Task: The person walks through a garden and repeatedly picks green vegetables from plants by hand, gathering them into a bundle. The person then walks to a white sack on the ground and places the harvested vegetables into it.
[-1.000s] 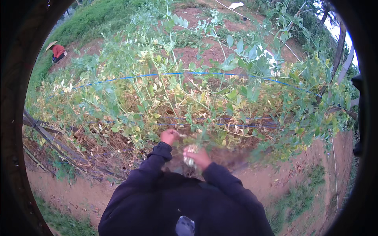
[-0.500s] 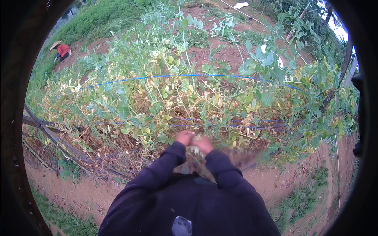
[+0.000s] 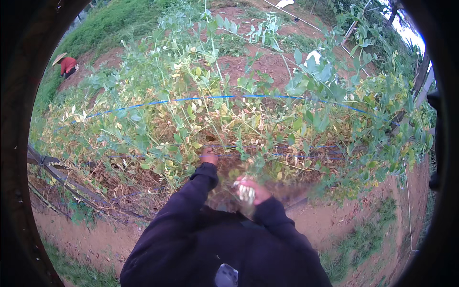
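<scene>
My left hand (image 3: 208, 157) reaches in among the yellowing pea vines (image 3: 191, 125), close to the lower blue string. Its fingertips are lost in the foliage, so whether they grip a stem or pod does not show. Lower and to the right, near my body, my right hand (image 3: 259, 190) is closed round a bunch of pale pea pods (image 3: 246, 194), somewhat blurred. The pods poke out from under the fingers.
A blue string (image 3: 224, 97) runs across the vines, with thinner ones lower down. Wooden poles (image 3: 71, 178) lean at the left. Bare soil (image 3: 330, 217) and grass (image 3: 358, 253) lie on the near side. Far left, a person (image 3: 68, 65) in red bends over wearing a straw hat.
My hands were together and have parted. The left has moved up and left into the vines; the right has drawn back toward me with the pods. The view has shifted slightly.
</scene>
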The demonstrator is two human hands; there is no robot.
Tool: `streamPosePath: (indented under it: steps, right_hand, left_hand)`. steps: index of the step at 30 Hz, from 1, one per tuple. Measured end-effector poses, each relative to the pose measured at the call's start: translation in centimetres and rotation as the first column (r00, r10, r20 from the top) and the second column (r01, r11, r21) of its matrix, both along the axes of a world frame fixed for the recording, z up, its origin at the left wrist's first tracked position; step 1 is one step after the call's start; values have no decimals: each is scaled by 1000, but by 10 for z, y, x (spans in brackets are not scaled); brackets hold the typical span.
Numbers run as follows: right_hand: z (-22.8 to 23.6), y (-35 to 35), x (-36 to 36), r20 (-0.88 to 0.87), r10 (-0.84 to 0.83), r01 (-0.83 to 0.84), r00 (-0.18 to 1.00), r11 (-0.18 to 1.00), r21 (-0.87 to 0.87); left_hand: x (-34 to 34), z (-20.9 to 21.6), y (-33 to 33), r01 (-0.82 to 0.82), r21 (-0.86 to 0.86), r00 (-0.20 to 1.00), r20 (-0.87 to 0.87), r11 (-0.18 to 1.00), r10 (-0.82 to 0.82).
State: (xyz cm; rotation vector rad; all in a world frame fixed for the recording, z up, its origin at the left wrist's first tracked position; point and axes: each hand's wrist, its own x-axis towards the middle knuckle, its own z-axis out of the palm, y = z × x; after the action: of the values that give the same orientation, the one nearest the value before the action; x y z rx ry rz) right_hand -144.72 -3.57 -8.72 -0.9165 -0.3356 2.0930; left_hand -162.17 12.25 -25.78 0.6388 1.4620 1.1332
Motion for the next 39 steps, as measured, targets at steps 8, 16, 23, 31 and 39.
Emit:
streamPosePath:
  steps: [8,16,23,31,39]
  right_hand:
    - [3,-20,3,5,35,-35,999,999,-33]
    - [4,-19,-8,-7,63,-64,998,993,-95]
    - [9,-17,-14,-61,104,-109,993,991,-73]
    - [-6,3,-7,7,104,-104,995,994,-33]
    - [-70,51,-31,194,-149,150,970,989,12]
  left_hand:
    - [19,11,5,-222,237,910,-298,946,288]
    - [-8,29,-16,-54,-5,673,-739,999,33]
    - [4,21,-8,66,159,627,-775,985,83]
    - [13,34,-26,44,293,858,-501,955,114]
    - [6,90,-80,475,382,653,-757,793,-27]
